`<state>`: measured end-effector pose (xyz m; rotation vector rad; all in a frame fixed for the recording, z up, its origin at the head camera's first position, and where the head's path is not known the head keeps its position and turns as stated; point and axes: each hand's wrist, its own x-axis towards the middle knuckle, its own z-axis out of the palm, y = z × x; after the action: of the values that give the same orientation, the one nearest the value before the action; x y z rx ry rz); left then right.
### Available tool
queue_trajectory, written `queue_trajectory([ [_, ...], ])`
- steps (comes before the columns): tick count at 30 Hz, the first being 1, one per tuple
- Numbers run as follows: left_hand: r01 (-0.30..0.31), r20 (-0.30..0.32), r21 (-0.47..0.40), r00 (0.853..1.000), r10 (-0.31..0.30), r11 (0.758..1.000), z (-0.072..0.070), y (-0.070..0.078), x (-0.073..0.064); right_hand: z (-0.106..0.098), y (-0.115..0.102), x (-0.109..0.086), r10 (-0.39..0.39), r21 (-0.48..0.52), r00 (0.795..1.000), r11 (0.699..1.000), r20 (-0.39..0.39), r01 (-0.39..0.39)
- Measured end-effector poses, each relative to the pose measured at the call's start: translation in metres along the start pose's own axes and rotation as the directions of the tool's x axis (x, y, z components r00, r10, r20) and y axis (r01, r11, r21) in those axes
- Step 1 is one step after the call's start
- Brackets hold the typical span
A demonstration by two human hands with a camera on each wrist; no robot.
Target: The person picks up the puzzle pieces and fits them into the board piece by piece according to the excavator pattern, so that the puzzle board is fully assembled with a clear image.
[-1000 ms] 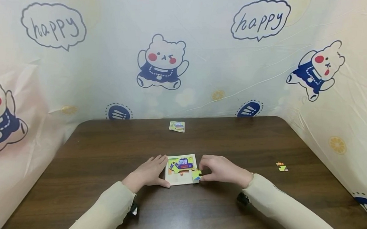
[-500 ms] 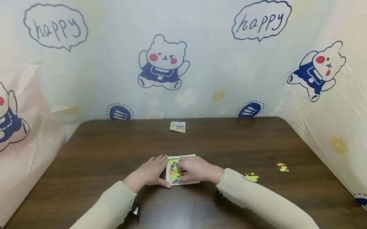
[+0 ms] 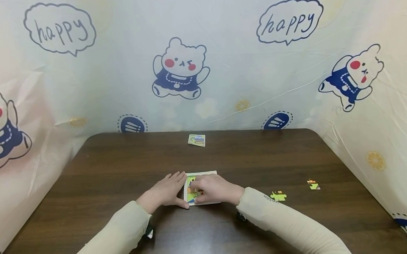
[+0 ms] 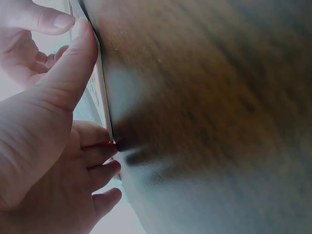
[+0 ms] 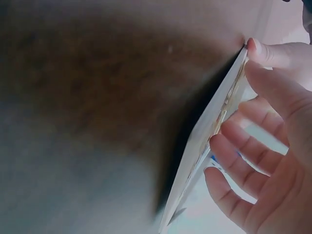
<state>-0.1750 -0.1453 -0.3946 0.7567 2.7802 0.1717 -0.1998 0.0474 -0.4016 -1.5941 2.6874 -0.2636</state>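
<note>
In the head view, a white puzzle tray [image 3: 210, 172] lies on the dark wooden table. My left hand [image 3: 165, 189] rests at its left side, fingers spread and thumb at the near corner; the left wrist view has that thumb against the tray's edge. My right hand [image 3: 214, 188] is over the tray and hides most of the picture. Its curled thumb and fingers pinch a green puzzle piece [image 3: 191, 197] with a blue corner, low at the tray's near left. The exact contact is partly hidden. Farther right lies a loose yellow-green puzzle piece [image 3: 278, 196].
Another loose puzzle piece [image 3: 313, 184], green and orange, lies farther right on the table [image 3: 252, 155]. A small picture card [image 3: 197, 140] with a blue vehicle is near the far edge. A printed curtain [image 3: 227, 57] surrounds the table's back and sides.
My right hand has carried the green piece from the tray's near right corner across to the near left. Its sleeve no longer covers the loose yellow-green piece. My left hand has stayed put.
</note>
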Motion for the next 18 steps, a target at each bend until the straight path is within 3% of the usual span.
queue_trajectory([
  [5,-0.002,-0.001,-0.004,1.000,0.002,1.000,-0.0009,0.0003,-0.0007,-0.0009,-0.0020,-0.0008,-0.062,-0.028,0.998,0.998,0.011,0.062],
  [18,-0.005,-0.006,-0.003,1.000,0.005,1.000,-0.0009,0.0007,-0.0006,-0.0049,-0.0026,-0.0013,-0.083,-0.050,0.996,0.995,0.016,0.084],
])
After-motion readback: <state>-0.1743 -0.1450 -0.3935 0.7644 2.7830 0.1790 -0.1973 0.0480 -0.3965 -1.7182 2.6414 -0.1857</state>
